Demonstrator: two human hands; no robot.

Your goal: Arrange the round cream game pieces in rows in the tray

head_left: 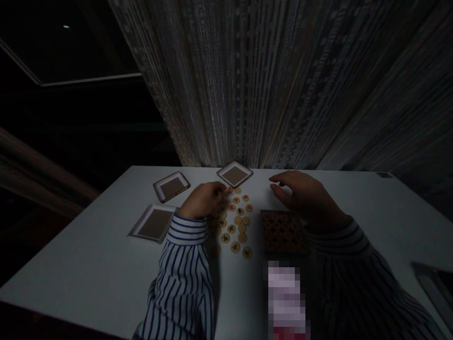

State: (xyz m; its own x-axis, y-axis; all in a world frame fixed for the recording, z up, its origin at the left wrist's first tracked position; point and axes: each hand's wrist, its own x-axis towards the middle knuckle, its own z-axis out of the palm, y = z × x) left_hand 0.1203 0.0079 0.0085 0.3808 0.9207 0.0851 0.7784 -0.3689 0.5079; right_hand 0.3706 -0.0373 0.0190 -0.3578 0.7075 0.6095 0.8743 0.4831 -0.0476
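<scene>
My left hand [202, 199] reaches to the far end of a loose spread of round Chinese chess pieces [231, 229]. Its fingers are pinched at one pale piece [230, 189]. Several pieces lie face up with black or red characters, while others show plain faces; some are hidden behind my left hand and sleeve. Above the table, my right hand [304, 191] is held with thumb and forefinger apart and nothing between them. Just below it sits a dark square tray [263, 236] filled with rows of dark reddish round pieces, partly covered by my right forearm.
Open shallow boxes or lids stand on the white table [88, 245]: one at far left [171, 186], one nearer left [153, 223], one at the back [234, 174]. A dark-edged object [433, 283] lies at right. A strand curtain [247, 94] hangs behind. The light is dim.
</scene>
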